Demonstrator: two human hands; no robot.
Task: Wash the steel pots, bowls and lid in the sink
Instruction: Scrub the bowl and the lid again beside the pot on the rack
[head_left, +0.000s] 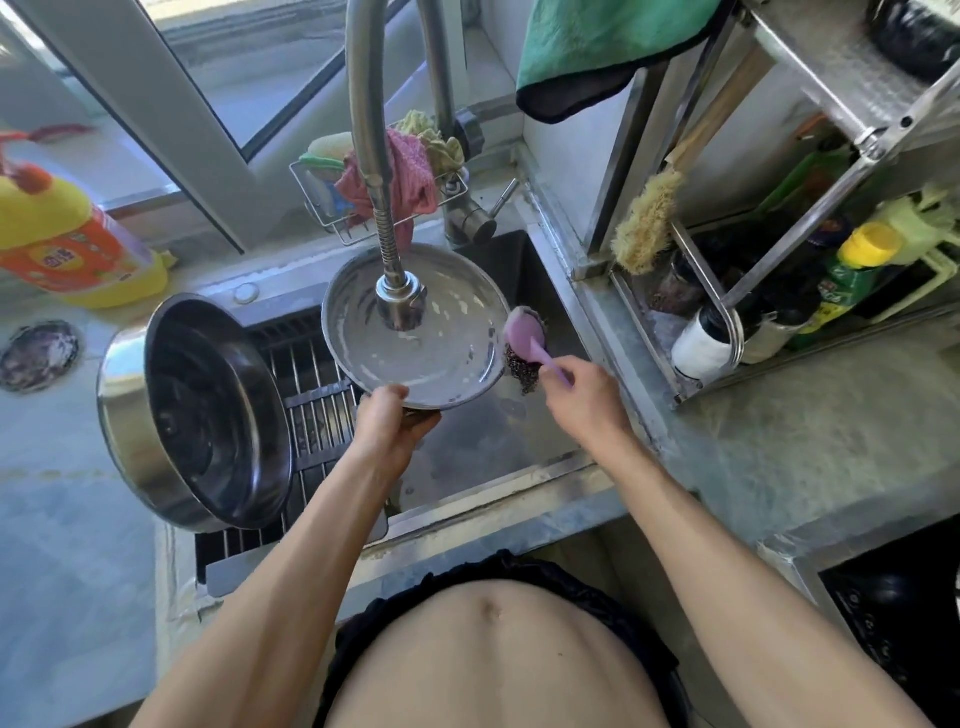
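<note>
Left hand (388, 427) fingers grip round steel lid (415, 332); right hand (582, 387) clasps lilac scrubber (525, 338).

Left hand (387, 431) holds lid (415, 327) (right hand (582, 395) grips brush (527, 335)).

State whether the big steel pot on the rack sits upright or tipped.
Tipped: the big steel pot leans on its side on the rack, dark inside showing.

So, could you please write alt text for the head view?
Over a sink, the left hand holds a steel lid under the faucet while the right hand holds a purple scrubber at its rim. A steel pot lies tilted on the rack at left.
</note>
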